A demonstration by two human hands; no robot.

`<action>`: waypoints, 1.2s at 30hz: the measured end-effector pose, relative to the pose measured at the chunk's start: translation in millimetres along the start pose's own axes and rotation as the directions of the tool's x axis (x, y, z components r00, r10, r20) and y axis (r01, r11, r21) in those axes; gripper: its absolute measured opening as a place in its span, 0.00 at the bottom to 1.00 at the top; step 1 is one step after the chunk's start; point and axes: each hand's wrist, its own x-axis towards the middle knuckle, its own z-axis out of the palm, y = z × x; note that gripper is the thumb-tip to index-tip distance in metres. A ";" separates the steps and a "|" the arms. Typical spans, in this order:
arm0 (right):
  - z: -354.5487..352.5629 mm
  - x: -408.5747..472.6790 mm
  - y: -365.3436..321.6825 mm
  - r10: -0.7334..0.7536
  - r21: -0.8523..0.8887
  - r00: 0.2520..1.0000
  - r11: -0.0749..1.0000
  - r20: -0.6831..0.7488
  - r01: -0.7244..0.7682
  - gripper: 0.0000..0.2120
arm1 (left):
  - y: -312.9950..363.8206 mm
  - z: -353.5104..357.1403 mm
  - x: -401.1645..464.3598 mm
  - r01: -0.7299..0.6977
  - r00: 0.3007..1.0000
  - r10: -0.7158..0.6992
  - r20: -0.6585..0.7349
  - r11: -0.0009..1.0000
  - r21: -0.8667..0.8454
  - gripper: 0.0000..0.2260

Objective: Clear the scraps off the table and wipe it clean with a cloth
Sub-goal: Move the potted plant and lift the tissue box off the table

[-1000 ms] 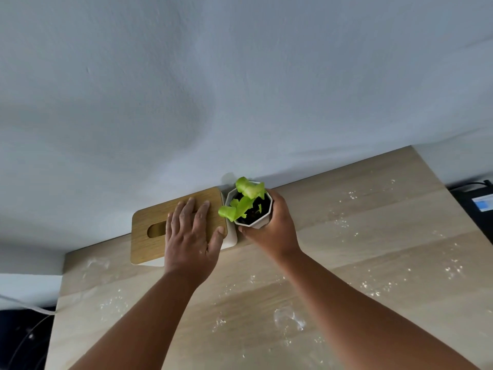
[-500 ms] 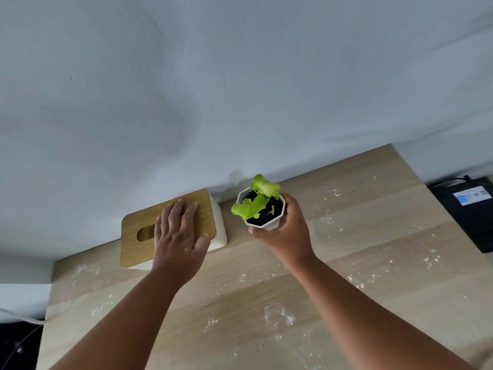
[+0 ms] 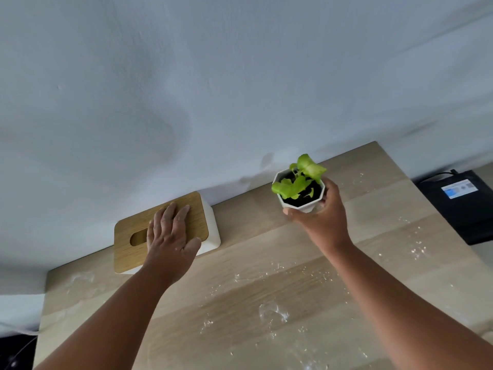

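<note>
A light wooden table [image 3: 266, 297] runs along a pale wall and is strewn with small white scraps and wet smears [image 3: 272, 311]. My left hand [image 3: 170, 236] rests flat, fingers straight, on the wooden lid of a white tissue box [image 3: 128, 236] at the table's back left. My right hand [image 3: 322, 212] grips a small white faceted plant pot [image 3: 301, 198] with green leaves, held near the wall to the right of the box. No cloth is in view.
A black device [image 3: 464, 206] with a blue-and-white label sits off the table's right end. A white cable shows at the lower left beyond the table's left edge. The wall bounds the table's far side.
My right hand has carried the plant pot to the right, away from the tissue box, and a gap has opened between them. My left hand stays flat on the box lid.
</note>
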 end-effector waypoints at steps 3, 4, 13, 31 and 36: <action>-19.9 10.8 3.6 -0.010 0.012 0.999 1.000 -0.049 0.011 0.42 | -0.5 0.2 -0.2 0.005 1.000 -0.005 0.006 1.000 -0.003 0.39; -26.0 14.6 4.6 -0.011 0.016 0.998 1.000 -0.064 0.012 0.42 | -1.0 0.3 -0.4 0.003 1.000 -0.003 0.003 1.000 -0.003 0.39; -76.1 54.1 5.3 -0.023 -0.032 0.982 0.999 -0.186 0.017 0.43 | -3.2 1.3 2.5 -0.011 1.000 0.011 0.008 1.000 0.026 0.40; -118.9 93.0 26.5 0.037 -0.119 0.934 0.989 -0.354 -0.084 0.43 | -2.5 1.0 3.0 -0.002 1.000 0.001 0.016 1.000 0.025 0.40; -120.1 98.0 33.7 0.041 -0.131 0.927 0.987 -0.373 -0.096 0.43 | -3.6 1.5 2.7 0.002 1.000 -0.002 0.016 1.000 0.018 0.40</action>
